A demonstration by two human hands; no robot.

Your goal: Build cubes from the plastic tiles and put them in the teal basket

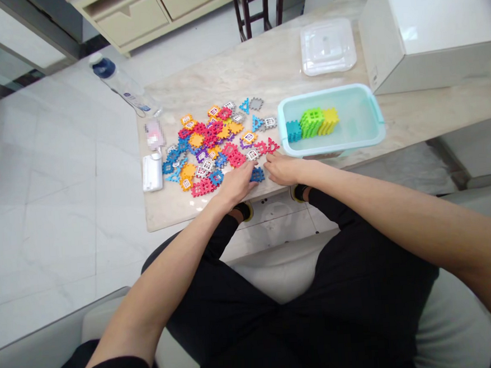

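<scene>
My left hand (pixel 239 183) rests at the table's near edge. Its fingers and thumb are bent around the left side of blue interlocking plastic tiles (pixel 257 175). Just to the right of these tiles is my right hand (pixel 285 169), palm down, fingers bent and apart, with nothing visible in them. A red triangular tile (pixel 272 145) lies just beyond its fingertips. A white window tile (pixel 252 155) sits beyond my left fingertips. The loose pile of red tiles (pixel 212 133), mixed with blue, orange, purple and grey ones, spreads to the left. My palms hide whatever is under them.
A light-blue tub (pixel 374 135) at the right holds rows of teal, green and yellow tiles (pixel 330 121). Behind it are a clear lid (pixel 328 46) and a large white box (pixel 437 36). A bottle (pixel 127 91) and a white case (pixel 152 172) stand at the table's left end.
</scene>
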